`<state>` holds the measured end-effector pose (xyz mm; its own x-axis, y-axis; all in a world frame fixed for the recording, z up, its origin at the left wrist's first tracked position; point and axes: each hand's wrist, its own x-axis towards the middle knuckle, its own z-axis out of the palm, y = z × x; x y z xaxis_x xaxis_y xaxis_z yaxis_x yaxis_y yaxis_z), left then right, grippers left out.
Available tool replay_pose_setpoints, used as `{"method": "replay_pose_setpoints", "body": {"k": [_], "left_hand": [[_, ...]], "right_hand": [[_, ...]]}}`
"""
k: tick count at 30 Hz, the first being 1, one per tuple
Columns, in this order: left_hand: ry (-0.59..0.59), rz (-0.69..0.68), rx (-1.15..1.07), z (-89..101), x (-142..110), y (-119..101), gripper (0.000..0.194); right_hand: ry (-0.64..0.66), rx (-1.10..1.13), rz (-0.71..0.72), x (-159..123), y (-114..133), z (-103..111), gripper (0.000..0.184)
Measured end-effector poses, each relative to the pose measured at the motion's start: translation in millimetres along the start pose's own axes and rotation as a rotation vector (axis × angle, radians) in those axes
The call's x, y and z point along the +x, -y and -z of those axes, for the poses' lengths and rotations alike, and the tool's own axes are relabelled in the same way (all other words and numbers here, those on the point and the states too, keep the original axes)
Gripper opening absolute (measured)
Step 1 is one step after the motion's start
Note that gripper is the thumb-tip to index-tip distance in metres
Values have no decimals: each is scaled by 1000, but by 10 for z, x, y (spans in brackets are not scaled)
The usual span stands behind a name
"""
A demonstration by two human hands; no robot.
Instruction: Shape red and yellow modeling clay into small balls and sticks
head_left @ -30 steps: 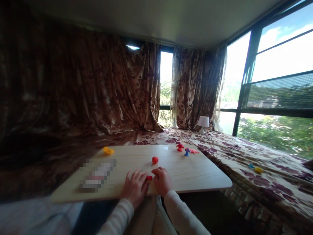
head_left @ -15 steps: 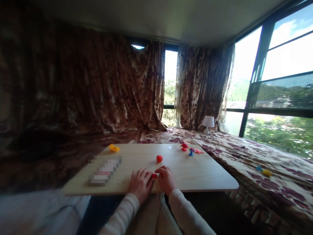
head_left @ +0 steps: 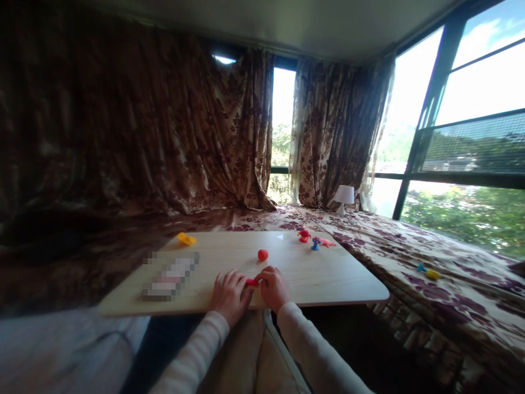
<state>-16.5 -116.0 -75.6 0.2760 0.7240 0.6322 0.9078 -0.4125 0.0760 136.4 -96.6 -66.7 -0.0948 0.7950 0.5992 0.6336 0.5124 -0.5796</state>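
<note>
Between my hands, near the front edge of the table (head_left: 311, 282), is a short red roll of what looks like modelling clay (head_left: 251, 282). My left hand (head_left: 229, 293) grips its left end, knuckles up and fingers bent. At the other end my right hand (head_left: 274, 285) pinches the roll between thumb and fingers. Most of the left end is hidden under the left fingers. A round red ball (head_left: 263, 255), apparently the same stuff, lies just beyond my hands, touching neither.
Toward the far right of the table are a red toy figure (head_left: 304, 236), a blue toy figure (head_left: 315, 243) and a pink one (head_left: 328, 242). A yellow piece (head_left: 186, 238) lies far left, near a pixelated flat object (head_left: 172, 277). A white lamp (head_left: 343, 198) stands behind.
More of the red roll now shows between my hands, and my right hand has closed on its right end. The whole view has shifted slightly.
</note>
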Motion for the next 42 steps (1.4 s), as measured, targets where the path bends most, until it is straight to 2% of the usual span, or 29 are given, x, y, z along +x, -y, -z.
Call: {"method": "replay_pose_setpoints", "body": {"k": [5, 12, 18, 23, 34, 42], "left_hand": [[-13, 10, 0, -16, -4, 28, 38], [-37, -1, -16, -43, 9, 50, 31], [-36, 2, -7, -8, -9, 46, 41], [-4, -18, -9, 50, -30, 2, 33], [-3, -57, 4, 56, -26, -32, 30], [67, -80, -28, 118, 58, -90, 27]], "right_hand": [[1, -13, -1, 1, 4, 11, 35], [8, -29, -1, 8, 7, 18, 35], [11, -41, 0, 6, 5, 13, 34], [0, -29, -14, 7, 10, 25, 34], [-9, -51, -67, 21, -12, 15, 35], [-30, -49, -68, 22, -9, 33, 34]]}}
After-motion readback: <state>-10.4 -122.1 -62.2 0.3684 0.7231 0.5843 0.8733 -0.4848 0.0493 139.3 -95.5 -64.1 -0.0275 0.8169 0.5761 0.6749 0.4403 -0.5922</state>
